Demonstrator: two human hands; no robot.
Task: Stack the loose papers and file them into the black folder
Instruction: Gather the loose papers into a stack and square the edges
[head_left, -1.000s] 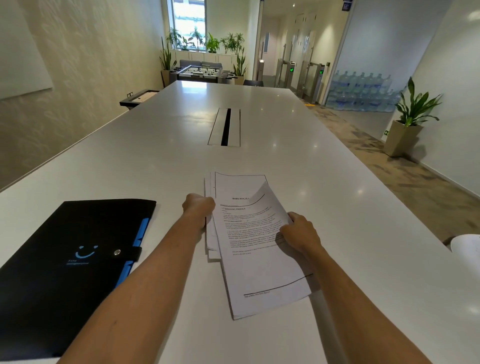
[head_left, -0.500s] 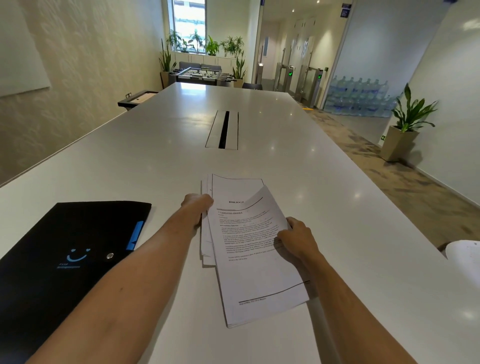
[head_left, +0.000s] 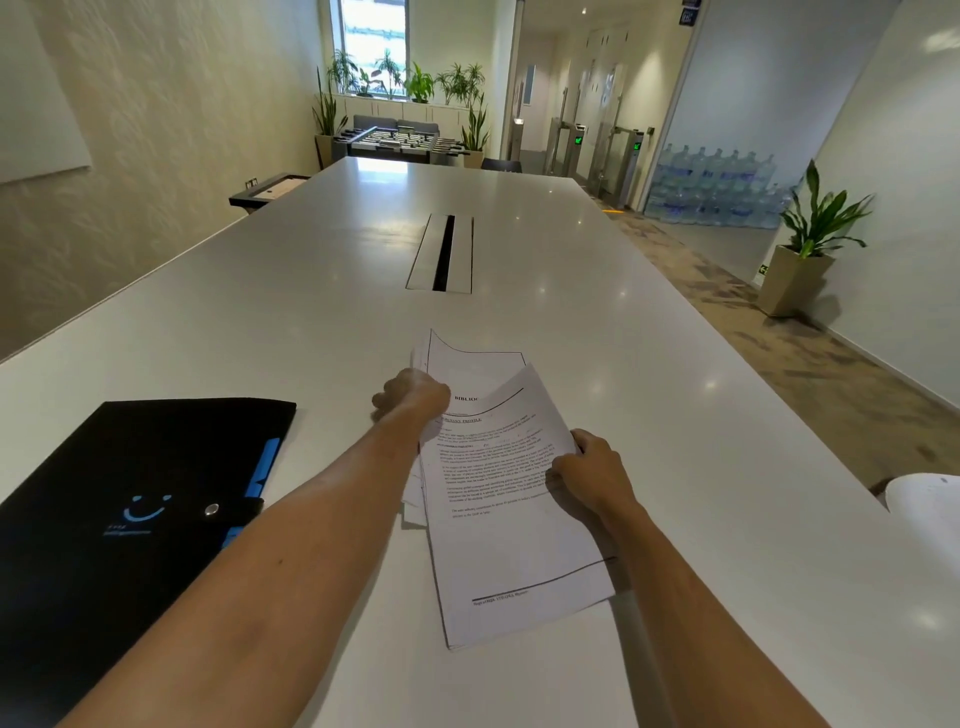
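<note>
- Head view: left hand (head_left: 413, 397) closed on the papers' (head_left: 498, 499) left edge; right hand (head_left: 587, 475) pinches their right edge.
- Papers fanned unevenly on the white table (head_left: 675, 364), beside the shut black folder (head_left: 130, 499).
- Sheets probably light, limp and slippery; best gripped at opposite edges.

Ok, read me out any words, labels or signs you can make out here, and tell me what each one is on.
"BIBLIOG", cut off by the sheet above: heading on a lower paper.
Underlined heading ending in "PROFILE": top paper; its body text and footer are too small to read.
Pale blue lettering under the smile mark: black folder, too blurred to read.
Blue wall sign and green gate displays: unreadable.
</note>
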